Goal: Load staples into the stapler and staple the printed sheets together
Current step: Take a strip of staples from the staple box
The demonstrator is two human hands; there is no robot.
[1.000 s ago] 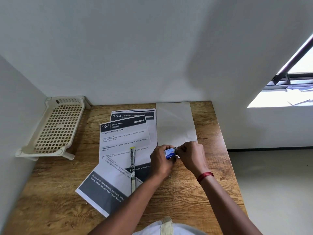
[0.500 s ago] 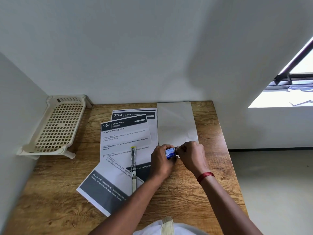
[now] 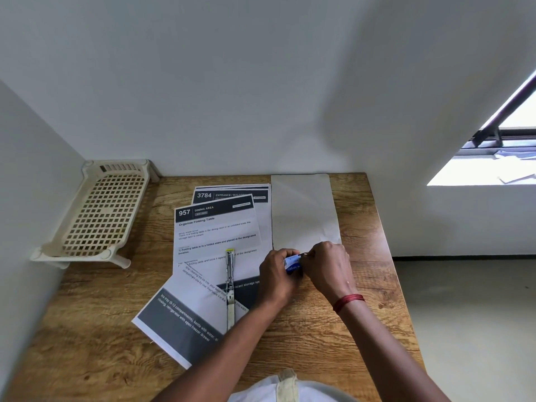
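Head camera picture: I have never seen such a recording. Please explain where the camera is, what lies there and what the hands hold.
No machine here: a person works with bare hands, and the camera sits on their head, looking forward and down. On the wooden table lie printed sheets, a blank sheet and, at the left, a cream plastic rack. An opened stapler lies flat on the printed sheets. The left hand holds a small blue box; the right hand pinches its end.
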